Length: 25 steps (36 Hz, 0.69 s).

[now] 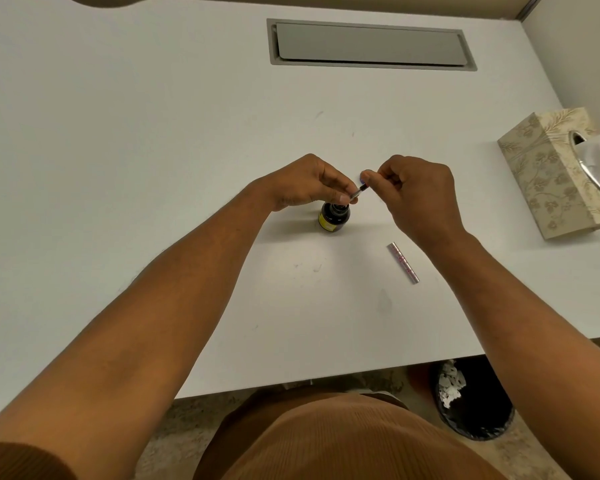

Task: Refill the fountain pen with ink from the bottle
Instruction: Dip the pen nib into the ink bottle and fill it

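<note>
A dark ink bottle [334,218] with a yellow label stands upright on the white desk [153,168], its mouth partly hidden under my left hand. My left hand [309,183] pinches the pen's front section [356,194] just above the bottle. My right hand [416,192] pinches the thin dark upper end of the same piece, the converter [363,186]. The pen slants up to the right between both hands. A silver pen barrel [403,262] with pink marks lies on the desk to the right of the bottle. The nib is hidden.
A patterned tissue box [565,171] stands at the desk's right edge. A grey cable hatch [371,45] is set into the far part of the desk. Below the front edge, a black waste bin [475,400] with paper scraps stands on the floor.
</note>
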Tool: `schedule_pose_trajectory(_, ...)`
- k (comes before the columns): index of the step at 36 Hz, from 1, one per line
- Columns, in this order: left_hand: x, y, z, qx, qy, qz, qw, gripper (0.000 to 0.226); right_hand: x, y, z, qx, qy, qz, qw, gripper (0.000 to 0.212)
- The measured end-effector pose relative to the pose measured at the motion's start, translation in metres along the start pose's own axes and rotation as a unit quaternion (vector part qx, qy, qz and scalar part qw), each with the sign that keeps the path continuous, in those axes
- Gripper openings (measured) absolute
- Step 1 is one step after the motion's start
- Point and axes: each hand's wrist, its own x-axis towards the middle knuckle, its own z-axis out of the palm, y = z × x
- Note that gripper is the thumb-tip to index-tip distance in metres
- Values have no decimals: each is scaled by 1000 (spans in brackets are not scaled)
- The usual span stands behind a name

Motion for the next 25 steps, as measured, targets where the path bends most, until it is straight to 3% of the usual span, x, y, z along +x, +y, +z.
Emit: schedule_pose_trajectory(25, 0, 0, 0, -5, -20, 6, 1000, 21, -6, 0, 9, -21, 60, -35, 997, 32)
